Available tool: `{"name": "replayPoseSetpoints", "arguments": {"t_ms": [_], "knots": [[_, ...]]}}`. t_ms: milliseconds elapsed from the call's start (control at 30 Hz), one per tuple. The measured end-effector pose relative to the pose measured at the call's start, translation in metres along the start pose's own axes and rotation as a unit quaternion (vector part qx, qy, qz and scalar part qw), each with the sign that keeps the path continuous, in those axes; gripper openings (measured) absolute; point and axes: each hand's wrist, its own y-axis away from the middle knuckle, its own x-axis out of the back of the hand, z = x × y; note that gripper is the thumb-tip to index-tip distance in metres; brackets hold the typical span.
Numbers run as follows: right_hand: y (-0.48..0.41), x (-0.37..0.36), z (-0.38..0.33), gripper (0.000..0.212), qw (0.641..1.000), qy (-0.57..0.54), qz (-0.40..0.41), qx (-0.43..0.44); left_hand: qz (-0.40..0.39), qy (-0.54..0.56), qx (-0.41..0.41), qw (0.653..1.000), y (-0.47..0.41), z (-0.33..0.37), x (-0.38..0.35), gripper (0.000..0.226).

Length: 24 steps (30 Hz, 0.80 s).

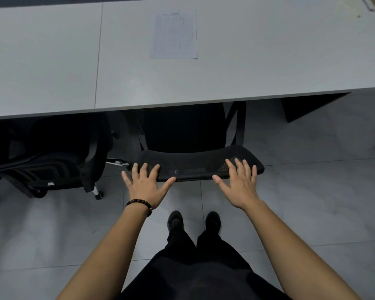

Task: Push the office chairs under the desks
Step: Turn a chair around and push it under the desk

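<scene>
Black trousers (pixel 199 273) fill the bottom edge. At far left a second office chair (pixel 52 161) sits partly under the left desk (pixel 41 61). The left hand (pixel 146 185), fingers straight and spread, lies on the left end of the mesh chair (pixel 195 165) backrest. The right hand (pixel 240 185), equally splayed, lies on its right end. That backrest runs left to right, parallel to the right desk (pixel 247 72) edge, with the seat pointing in beneath it.

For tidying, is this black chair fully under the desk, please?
Partly: black mesh chair has its seat beneath the grey desk; backrest protrudes.
</scene>
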Motion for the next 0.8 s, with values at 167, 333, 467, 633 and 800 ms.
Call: {"name": "replayPoseSetpoints", "arguments": {"t_ms": [167,333,467,633,800], "knots": [[0.004,-0.004,0.008,0.078,1.000,0.005,0.000,0.013,-0.011,0.001,0.004,1.000,0.008,0.004,-0.006,0.094],[0.003,-0.005,0.013,0.082,1.000,0.001,0.012,0.018,0.002,0.020,0.007,1.000,0.013,0.009,-0.012,0.094],[-0.005,-0.002,0.011,0.084,1.000,-0.013,0.012,0.014,0.017,0.036,0.000,0.999,0.003,0.008,-0.009,0.090],[-0.002,0.003,0.009,0.099,0.998,-0.060,0.014,-0.003,0.028,0.118,0.003,0.993,0.004,0.005,-0.003,0.074],[0.023,0.034,0.000,0.084,0.980,-0.200,0.023,0.004,0.065,0.318,0.002,0.946,0.032,-0.001,0.027,0.061]]}}
